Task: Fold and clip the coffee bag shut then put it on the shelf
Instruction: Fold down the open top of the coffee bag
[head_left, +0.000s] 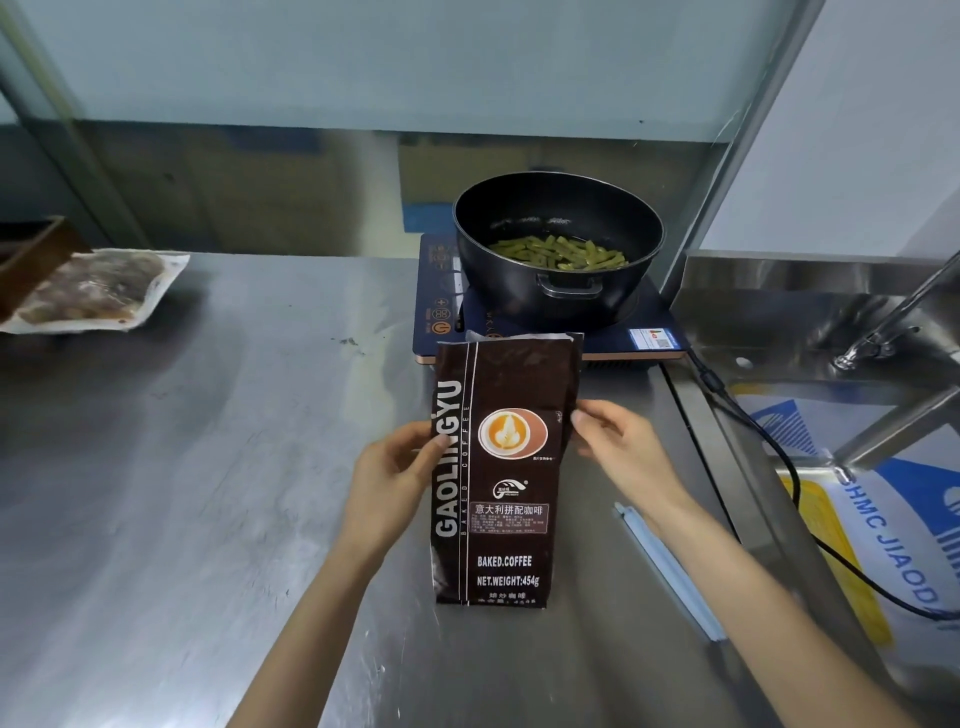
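Observation:
A dark brown coffee bag (506, 467) with white lettering stands upright on the steel counter (208, 467), its top unfolded and a little crumpled. My left hand (395, 478) grips its left edge at mid height. My right hand (618, 441) pinches its right edge at about the same height. A long pale blue sealing clip (670, 571) lies on the counter just right of the bag, under my right forearm. No shelf is in view.
A black pot of green beans (558, 249) sits on an induction cooker (545, 332) right behind the bag. Its black cable (769, 447) runs off to the right. A steel sink with a tap (883, 332) is at right. A vacuum-packed food pouch (98, 291) lies far left.

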